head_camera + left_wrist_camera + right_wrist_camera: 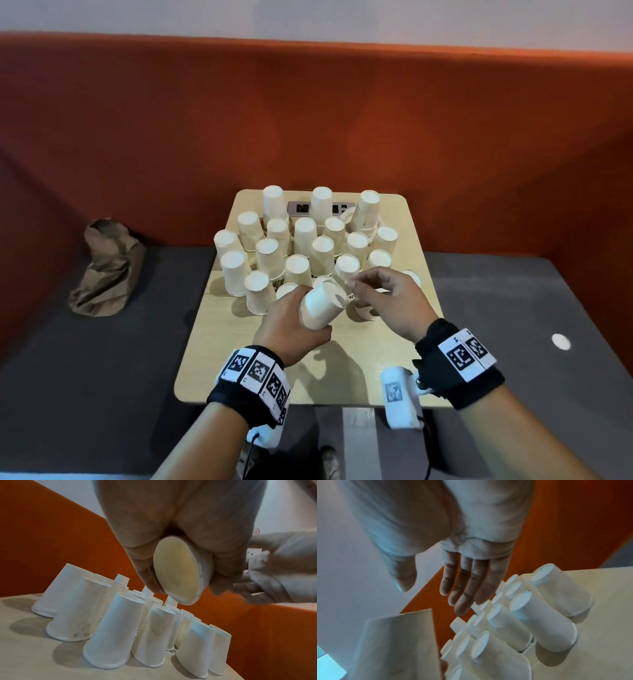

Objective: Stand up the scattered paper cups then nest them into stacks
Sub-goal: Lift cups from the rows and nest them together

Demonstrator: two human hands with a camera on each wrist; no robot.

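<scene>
Several white paper cups (305, 240) stand upside down in a tight cluster on the small wooden table (239, 370), some of them nested into taller stacks (274, 202). My left hand (291, 323) grips one cup (323, 305) above the table's front half, tilted, its base (178, 572) towards the cluster. My right hand (380, 291) hovers just right of that cup with straight fingers (467, 588) and holds nothing. Below its palm stands another cup (364, 311), partly hidden. The held cup's wall (399, 642) fills the lower left of the right wrist view.
A crumpled brown paper bag (106, 270) lies on the grey bench seat left of the table. An orange backrest (342, 120) rises right behind the table. A marker plate (301, 208) sits among the rear cups. The front strip of the tabletop is bare.
</scene>
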